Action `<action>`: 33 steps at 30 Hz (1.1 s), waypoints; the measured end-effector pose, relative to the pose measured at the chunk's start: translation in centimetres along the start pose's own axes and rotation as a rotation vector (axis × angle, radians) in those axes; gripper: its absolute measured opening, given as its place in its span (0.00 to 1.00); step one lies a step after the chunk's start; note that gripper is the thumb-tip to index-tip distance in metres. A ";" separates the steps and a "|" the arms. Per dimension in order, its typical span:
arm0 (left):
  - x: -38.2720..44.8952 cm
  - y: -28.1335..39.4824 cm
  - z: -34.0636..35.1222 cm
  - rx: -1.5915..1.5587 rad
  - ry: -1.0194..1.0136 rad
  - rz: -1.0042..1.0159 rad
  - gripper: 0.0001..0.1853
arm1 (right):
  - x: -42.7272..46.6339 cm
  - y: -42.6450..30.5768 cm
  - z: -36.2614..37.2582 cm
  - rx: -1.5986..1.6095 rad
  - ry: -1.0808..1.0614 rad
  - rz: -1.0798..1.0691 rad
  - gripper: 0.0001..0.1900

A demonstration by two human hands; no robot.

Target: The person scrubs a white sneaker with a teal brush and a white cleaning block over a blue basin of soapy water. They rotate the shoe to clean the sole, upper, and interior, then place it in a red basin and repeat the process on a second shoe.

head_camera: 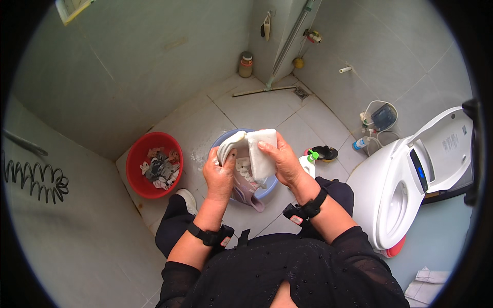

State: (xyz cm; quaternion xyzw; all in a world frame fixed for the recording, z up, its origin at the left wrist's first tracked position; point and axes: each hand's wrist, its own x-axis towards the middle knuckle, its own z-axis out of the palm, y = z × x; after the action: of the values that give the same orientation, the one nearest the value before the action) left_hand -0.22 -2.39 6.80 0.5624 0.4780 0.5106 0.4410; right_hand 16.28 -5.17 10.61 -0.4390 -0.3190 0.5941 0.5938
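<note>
My left hand [218, 175] grips a wet sneaker [242, 184] by its white front rim. The sneaker has a pinkish-grey upper and white laces, and its pull-tab end points toward me. A white rectangular sponge block [263, 154] is held in my right hand [287, 163], thumb across its face. The sponge's upper left edge meets or nearly meets the shoe's rim; I cannot tell which. Under both hands, a blue basin [272, 188] stands on the floor, and its inside is largely hidden. Suds are on my left fingers.
A red basin [133, 169] holding crumpled cloths stands left. A green-topped pump bottle [309, 163] and a black shoe [327, 153] are right of the blue basin, before a white toilet [369, 196]. A floor squeegee [265, 91] leans in the far corner beside a lidded jar [245, 65].
</note>
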 end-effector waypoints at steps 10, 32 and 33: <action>-1.4 -0.3 0.2 -0.346 -0.397 0.123 0.40 | 0.3 -0.9 -0.4 0.304 -0.101 0.005 0.16; -0.6 -0.6 0.3 -0.239 -0.604 0.162 0.61 | -0.4 -5.4 2.2 -0.025 -0.117 -0.122 0.14; -0.6 -0.7 0.4 -0.181 -0.568 0.184 0.60 | -0.8 -6.1 2.2 -0.186 -0.153 -0.239 0.13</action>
State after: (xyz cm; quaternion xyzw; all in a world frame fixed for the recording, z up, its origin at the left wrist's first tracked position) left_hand 0.11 -2.87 5.94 0.6820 0.2351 0.4114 0.5571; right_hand 16.79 -5.08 17.16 -0.4043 -0.4668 0.5188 0.5911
